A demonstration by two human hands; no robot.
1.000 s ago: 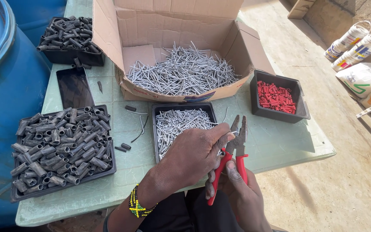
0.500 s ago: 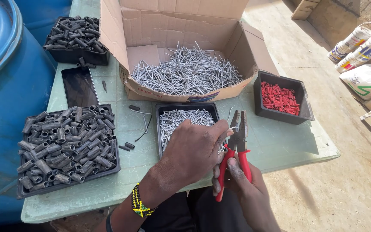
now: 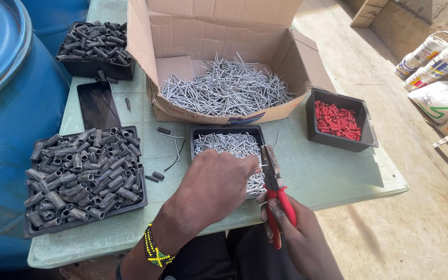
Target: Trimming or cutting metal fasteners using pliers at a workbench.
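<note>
**Fingers Close to the Pliers' Nose**

The left hand (image 3: 214,181) pinches something hidden at the tip of red-handled pliers (image 3: 275,192), gripped by the right hand (image 3: 291,228) just beside it. A slip could nip fingertips or spill the tray of nails (image 3: 227,141) beneath.

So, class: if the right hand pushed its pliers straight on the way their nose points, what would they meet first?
Probably the cardboard box of metal pins. The right hand aims the red-handled pliers up-table past the small black tray; depth is unclear.
</note>
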